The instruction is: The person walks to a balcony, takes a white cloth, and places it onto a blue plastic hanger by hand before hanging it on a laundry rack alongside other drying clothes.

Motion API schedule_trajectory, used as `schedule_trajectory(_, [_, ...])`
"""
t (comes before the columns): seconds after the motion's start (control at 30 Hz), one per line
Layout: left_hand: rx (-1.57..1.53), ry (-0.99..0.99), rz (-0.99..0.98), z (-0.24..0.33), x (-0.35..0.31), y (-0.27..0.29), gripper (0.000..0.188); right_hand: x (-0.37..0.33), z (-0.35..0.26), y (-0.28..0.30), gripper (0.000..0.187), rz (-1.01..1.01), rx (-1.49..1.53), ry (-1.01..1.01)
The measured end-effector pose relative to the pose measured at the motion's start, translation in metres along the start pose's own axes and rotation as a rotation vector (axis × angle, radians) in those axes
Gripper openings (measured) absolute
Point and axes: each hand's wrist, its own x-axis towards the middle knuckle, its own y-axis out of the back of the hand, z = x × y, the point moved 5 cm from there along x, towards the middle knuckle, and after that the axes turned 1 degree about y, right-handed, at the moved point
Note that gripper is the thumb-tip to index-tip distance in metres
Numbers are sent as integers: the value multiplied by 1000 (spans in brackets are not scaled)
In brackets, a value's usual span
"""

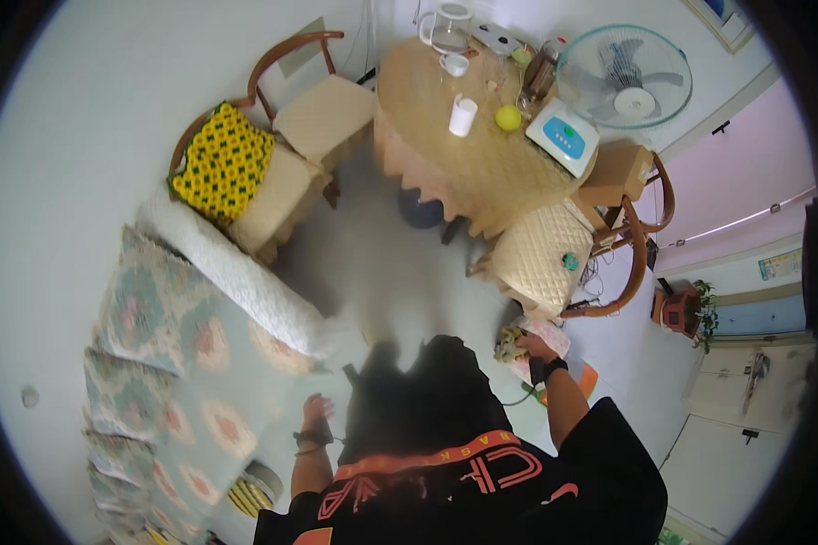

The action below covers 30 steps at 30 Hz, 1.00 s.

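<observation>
My right hand, with a black band at its wrist, is low at the right beside the quilted chair seat. Its fingers are closed on a crumpled yellow-grey bundle that looks like cloth; its exact kind is too small to tell. Right behind and under that hand lies a pink and white patterned bag or cloth, with an orange and green item showing below it. On the other side, my left hand hangs beside the sofa with its fingers loosely apart and nothing in them.
A floral sofa with a white bolster runs along the left. Ahead stands a cloth-covered table bearing a fan, a white cup and a yellow ball. Wooden chairs, one with a quilted seat, flank it.
</observation>
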Motion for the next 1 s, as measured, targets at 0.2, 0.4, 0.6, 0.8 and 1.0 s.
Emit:
schedule_trajectory(0.2, [-209,40,-474,234,147,-2,28,55,1,-2,27,163,90,-54])
schedule_trajectory(0.4, [-58,75,-737,392,211,-110,11,109,52,20,38,202,173,-161])
schedule_trajectory(0.6, [144,-160,-356,487,240,-234,14,147,0,-18,27,216,502,-170])
schedule_trajectory(0.8, [429,-361,-306,626,261,-365,18,186,-42,-12,30,308,490,-116])
schedule_trajectory(1.0, [1041,-1357,-134,794,273,-527,32,186,-115,-64,45,324,617,94])
